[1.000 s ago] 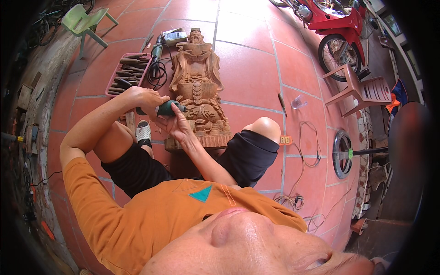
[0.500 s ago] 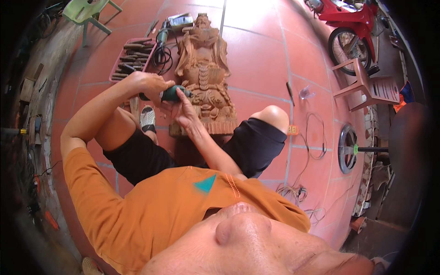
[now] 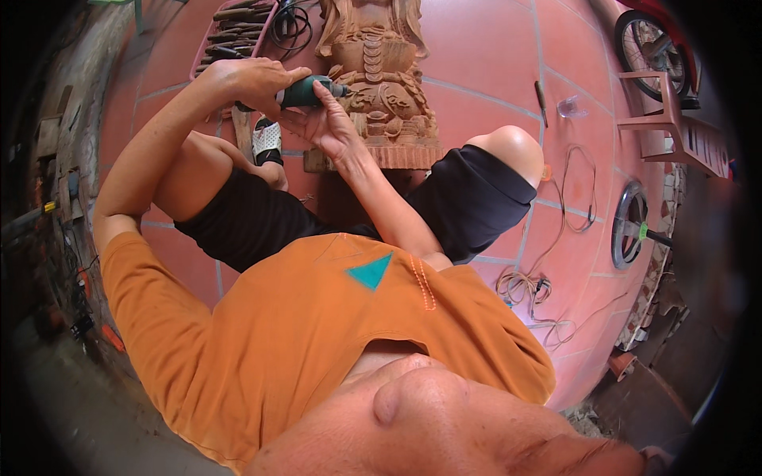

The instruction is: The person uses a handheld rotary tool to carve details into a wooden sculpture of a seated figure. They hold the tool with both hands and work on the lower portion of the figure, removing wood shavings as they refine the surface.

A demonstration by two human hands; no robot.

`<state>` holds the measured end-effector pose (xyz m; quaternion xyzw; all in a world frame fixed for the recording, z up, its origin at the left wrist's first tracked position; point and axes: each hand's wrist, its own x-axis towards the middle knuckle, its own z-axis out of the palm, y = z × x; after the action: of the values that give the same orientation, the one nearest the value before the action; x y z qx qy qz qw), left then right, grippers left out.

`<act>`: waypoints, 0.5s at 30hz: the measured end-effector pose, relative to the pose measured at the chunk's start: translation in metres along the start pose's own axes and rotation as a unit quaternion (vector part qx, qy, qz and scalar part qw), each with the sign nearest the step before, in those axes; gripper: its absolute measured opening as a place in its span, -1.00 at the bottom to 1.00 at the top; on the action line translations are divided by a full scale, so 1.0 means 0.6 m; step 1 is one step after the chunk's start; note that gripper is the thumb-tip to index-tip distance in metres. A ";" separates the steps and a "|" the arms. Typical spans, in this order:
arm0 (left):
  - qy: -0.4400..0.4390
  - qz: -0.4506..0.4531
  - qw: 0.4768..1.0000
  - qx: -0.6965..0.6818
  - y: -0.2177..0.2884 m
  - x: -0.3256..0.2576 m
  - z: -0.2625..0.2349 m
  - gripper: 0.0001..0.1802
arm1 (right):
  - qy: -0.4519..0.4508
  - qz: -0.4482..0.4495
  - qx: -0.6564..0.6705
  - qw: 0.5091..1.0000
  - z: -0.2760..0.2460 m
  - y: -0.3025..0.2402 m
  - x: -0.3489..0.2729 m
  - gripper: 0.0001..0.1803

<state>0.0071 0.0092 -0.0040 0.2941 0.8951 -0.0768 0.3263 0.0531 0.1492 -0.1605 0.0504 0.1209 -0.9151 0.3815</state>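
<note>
1. Left hand (image 3: 250, 79): grip closed around the rear body of a green rotary tool (image 3: 305, 91), held roughly level above the person's left leg.
2. Right hand (image 3: 325, 119): fingers curled about the front of the rotary tool, index finger laid along its top near the nose; grip closed on it.
3. Rotary tool: its tip meets the left side of a carved wooden statue (image 3: 381, 71), about midway up the visible carving.
4. Carved wooden statue: lies on the red tiled floor (image 3: 484, 55) between the person's knees, its base toward the person.
5. Pink tray (image 3: 238, 24): on the floor left of the statue, holding a row of wooden-handled tools, probably chisels; the rim distortion blurs them.
6. Black cord (image 3: 290, 24): coiled just beside the tray.
7. Clear plastic cup (image 3: 571, 107): on its side right of the statue, contents not discernible.
</note>
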 end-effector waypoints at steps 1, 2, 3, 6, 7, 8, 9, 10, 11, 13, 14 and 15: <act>0.016 0.005 1.000 0.008 0.001 0.001 -0.002 0.08 | -0.001 0.002 0.000 1.000 0.000 -0.003 0.001 -0.41; -0.005 -0.003 1.000 -0.003 0.003 0.002 -0.006 0.08 | -0.003 -0.001 0.003 1.000 -0.001 -0.003 0.002 -0.41; -0.026 -0.011 1.000 -0.014 0.005 0.003 -0.014 0.07 | -0.005 -0.003 0.005 1.000 -0.001 -0.003 0.003 -0.41; -0.030 -0.014 0.999 -0.027 0.005 0.007 -0.014 0.07 | -0.008 -0.013 0.000 1.000 0.001 -0.006 0.002 -0.42; -0.022 -0.013 0.999 -0.027 0.004 0.007 -0.011 0.07 | -0.010 -0.016 -0.003 1.000 0.002 -0.007 0.001 -0.43; -0.006 -0.002 1.000 -0.021 0.000 0.008 -0.007 0.06 | -0.013 -0.015 0.003 1.000 0.000 -0.007 0.003 -0.43; 0.011 0.009 1.000 -0.015 -0.006 0.010 -0.002 0.06 | -0.016 -0.013 0.010 1.000 -0.002 -0.007 0.007 -0.43; 0.028 0.020 0.999 -0.011 -0.006 0.011 -0.001 0.06 | -0.017 -0.011 0.016 1.000 -0.003 -0.008 0.008 -0.43; 0.018 0.020 1.000 -0.010 -0.005 0.012 -0.003 0.05 | -0.014 -0.012 0.022 1.000 -0.004 -0.008 0.008 -0.43; -0.001 0.019 1.000 -0.011 -0.001 0.015 -0.010 0.05 | -0.007 -0.014 0.033 0.999 -0.004 -0.008 0.007 -0.43; 0.003 0.018 1.000 -0.010 0.000 0.016 -0.010 0.05 | -0.004 -0.021 0.028 0.999 -0.002 -0.009 0.006 -0.43; 0.007 0.017 1.000 -0.008 0.001 0.017 -0.010 0.06 | -0.002 -0.028 0.023 0.999 0.000 -0.011 0.004 -0.42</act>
<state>-0.0023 0.0165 -0.0059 0.3070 0.8927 -0.0617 0.3242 0.0469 0.1520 -0.1598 0.0537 0.0998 -0.9282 0.3545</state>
